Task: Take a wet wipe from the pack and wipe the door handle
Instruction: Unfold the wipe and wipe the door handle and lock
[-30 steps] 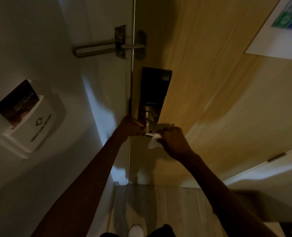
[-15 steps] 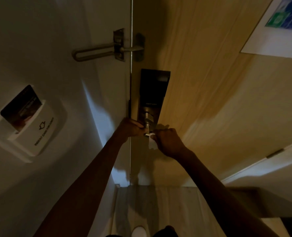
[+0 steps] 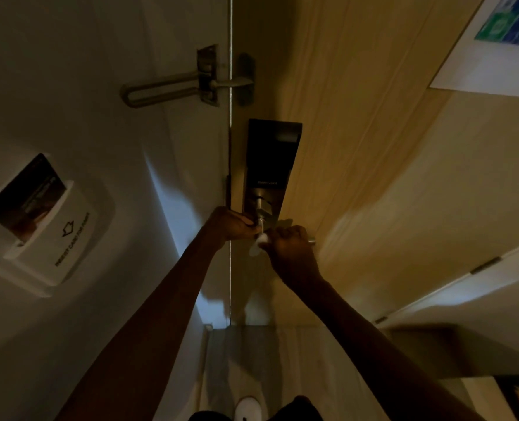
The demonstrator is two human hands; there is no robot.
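Observation:
A metal door handle [image 3: 262, 215] sticks out of a black lock plate [image 3: 270, 159] on the wooden door [image 3: 358, 153]. My right hand [image 3: 288, 247] is closed around the lever with a white wet wipe [image 3: 259, 243] pressed against it; part of the wipe hangs out to the left of my fingers. The lever's tip [image 3: 312, 240] shows just right of that hand. My left hand [image 3: 233, 223] grips the handle's base next to the lock plate, touching the wipe's edge. The wipe pack is not in view.
A metal swing latch [image 3: 173, 86] bridges frame and door above the lock. A white key-card holder [image 3: 45, 235] with a dark card sits on the left wall. A notice [image 3: 501, 41] hangs on the door at upper right. My white shoe [image 3: 247, 408] stands on the floor below.
My right hand with the wipe has slid left along the lever toward my left hand, leaving the lever's tip showing. The left hand has stayed at the handle's base.

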